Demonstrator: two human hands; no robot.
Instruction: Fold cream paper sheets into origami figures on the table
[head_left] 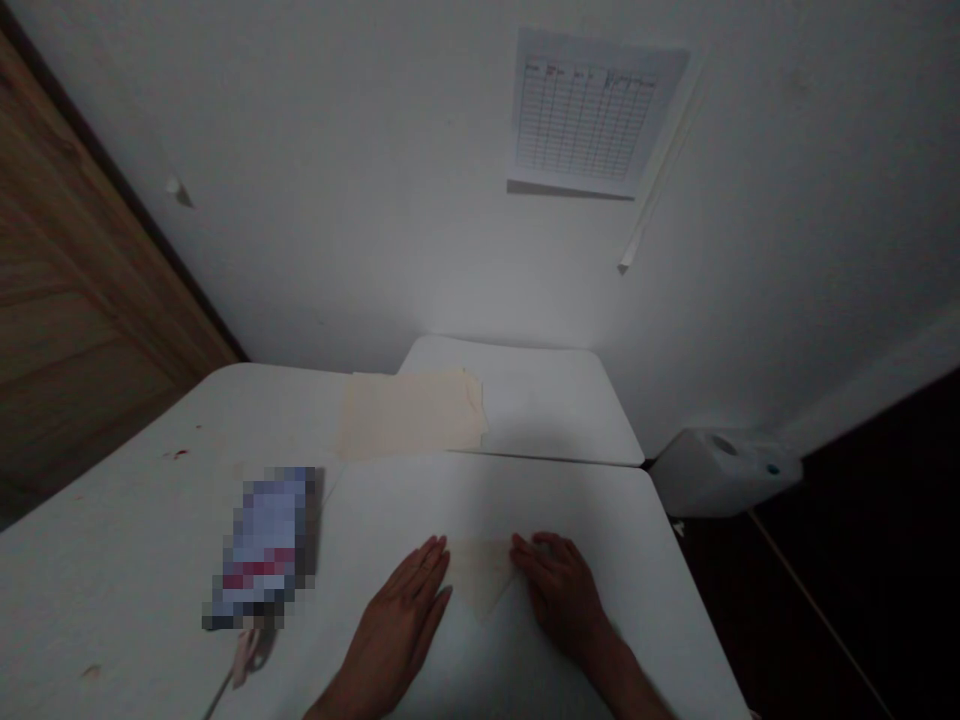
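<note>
My left hand [394, 625] and right hand [562, 595] lie flat, fingers close together, holding nothing, either side of a paper triangle [481, 572] on the table [585, 520], blurred packet [264, 545] nearby.

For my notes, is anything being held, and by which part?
Nothing is held: the left hand and right hand lie open and flat on either side of the paper.

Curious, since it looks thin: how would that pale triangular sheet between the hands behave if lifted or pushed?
The pale triangular sheet is probably light and floppy, since it lies flat and looks thin like paper. On the smooth white table it would probably slide if pushed.
</note>
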